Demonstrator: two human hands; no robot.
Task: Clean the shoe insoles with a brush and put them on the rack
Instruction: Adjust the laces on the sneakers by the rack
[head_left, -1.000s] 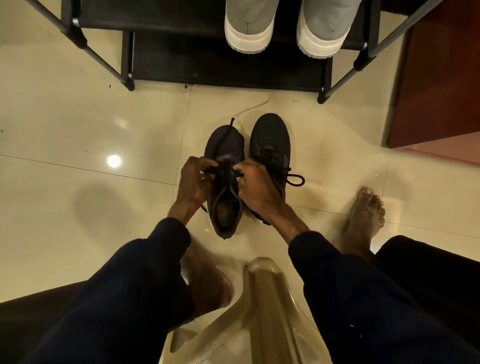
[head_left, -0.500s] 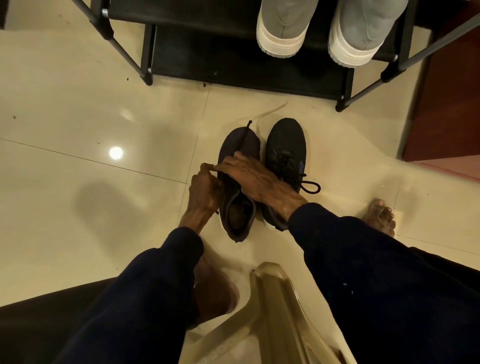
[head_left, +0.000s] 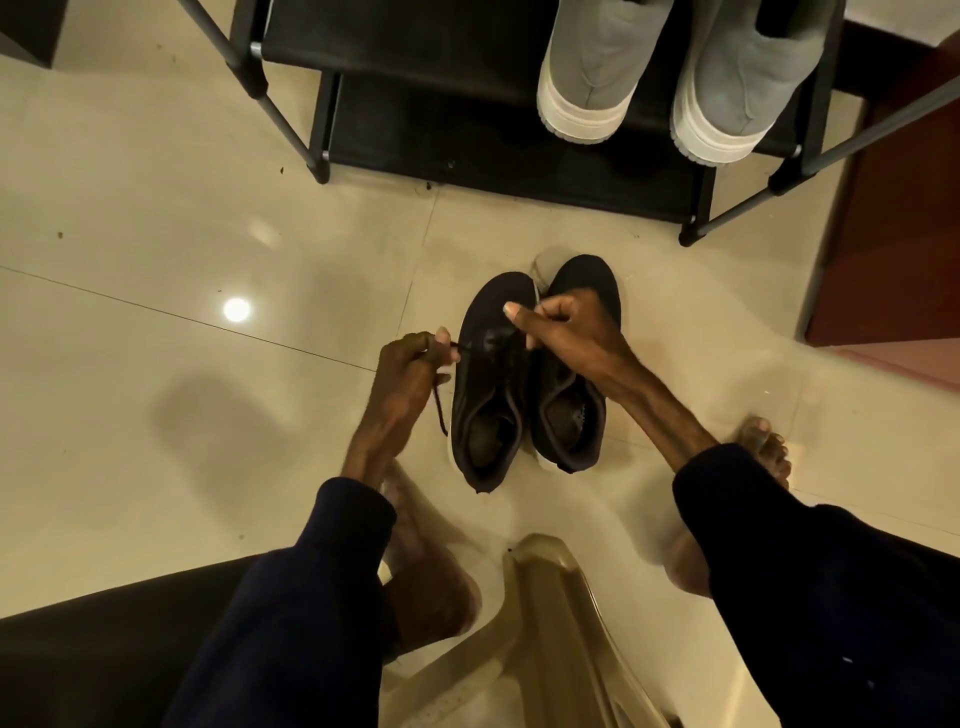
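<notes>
Two dark sneakers stand side by side on the tiled floor, toes towards the rack. The left shoe has its lace pulled out to both sides. My left hand pinches one lace end just left of that shoe. My right hand pinches the other lace end above the shoe's toe, partly covering the right shoe. Both shoe openings face me and their insides are dark. The black shoe rack stands at the top. No brush is in view.
A pair of grey shoes with white soles sits on the rack's shelf at the right. A beige plastic stool is under me at the bottom. My bare feet rest on the floor on either side. A reddish-brown surface borders the right.
Both hands have moved apart from the left shoe's tongue, drawing the lace ends outward, left hand to the left and right hand up over the toe. The view has moved closer.
</notes>
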